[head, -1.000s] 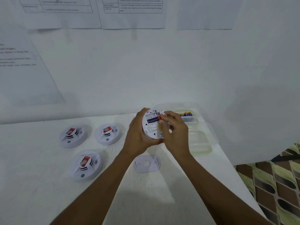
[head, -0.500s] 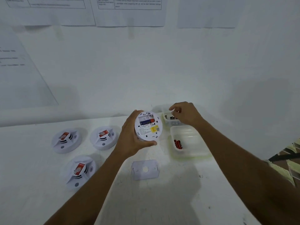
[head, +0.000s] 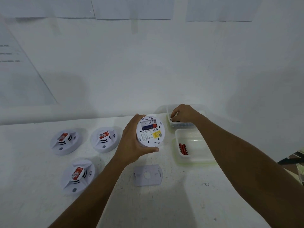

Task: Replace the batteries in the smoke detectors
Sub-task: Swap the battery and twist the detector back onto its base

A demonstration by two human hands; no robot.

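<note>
Gripping the detector [head: 150, 132], the left hand [head: 130, 142] waits. The right hand [head: 184, 115] has dipped into the farther tub [head: 179, 125] beside it, grasp unclear, likely fetching a battery.

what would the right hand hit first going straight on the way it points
Most likely the batteries in the far container; the right hand points down into it. Depth unclear; they may already touch. The left hand holds the smoke detector off that line.

Three round white smoke detectors [head: 65, 142] lie nine o'clock of the flat white plate [head: 148, 175]; two clear plastic tubs [head: 197, 145] at two o'clock, red batteries [head: 183, 148] in the nearer
</note>
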